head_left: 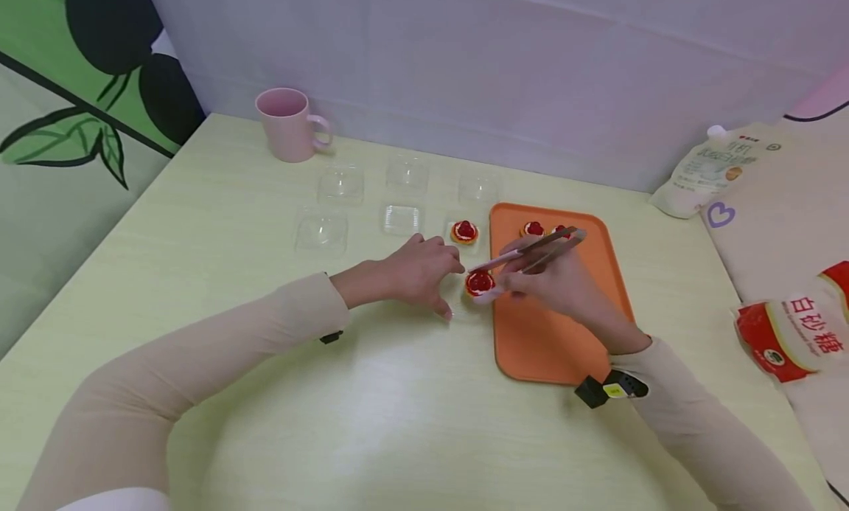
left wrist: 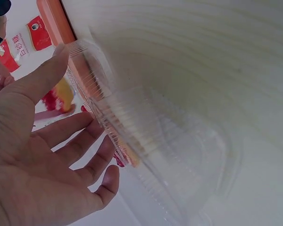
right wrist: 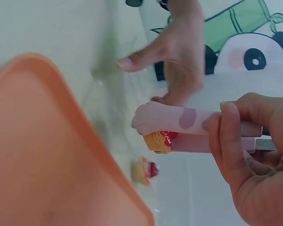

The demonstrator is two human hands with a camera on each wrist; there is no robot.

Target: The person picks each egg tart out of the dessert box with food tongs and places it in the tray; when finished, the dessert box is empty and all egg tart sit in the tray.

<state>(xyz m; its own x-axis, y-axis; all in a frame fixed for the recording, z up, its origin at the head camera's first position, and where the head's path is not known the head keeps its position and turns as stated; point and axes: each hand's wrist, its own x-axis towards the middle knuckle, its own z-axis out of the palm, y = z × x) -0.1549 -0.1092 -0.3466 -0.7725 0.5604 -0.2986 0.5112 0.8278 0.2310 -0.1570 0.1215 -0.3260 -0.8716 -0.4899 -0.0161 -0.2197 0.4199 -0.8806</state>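
My right hand [head_left: 550,279] grips pink-tipped tongs [head_left: 530,251] that pinch a small red-topped tart [head_left: 480,282] just left of the orange tray [head_left: 557,334]. The right wrist view shows the tongs [right wrist: 179,120] closed on the tart [right wrist: 158,140]. My left hand [head_left: 451,290] rests with spread fingers beside the tart, steadying a clear plastic container [left wrist: 170,141] with its thumb and fingertips. A second tart [head_left: 464,231] sits in a clear container behind. Two more tarts [head_left: 533,228] lie at the tray's far end.
Several clear plastic containers [head_left: 321,231] stand in two rows behind my hands. A pink mug [head_left: 290,124] is at the back left. A white pouch [head_left: 713,168] and a red-and-white bag [head_left: 792,334] lie on the right.
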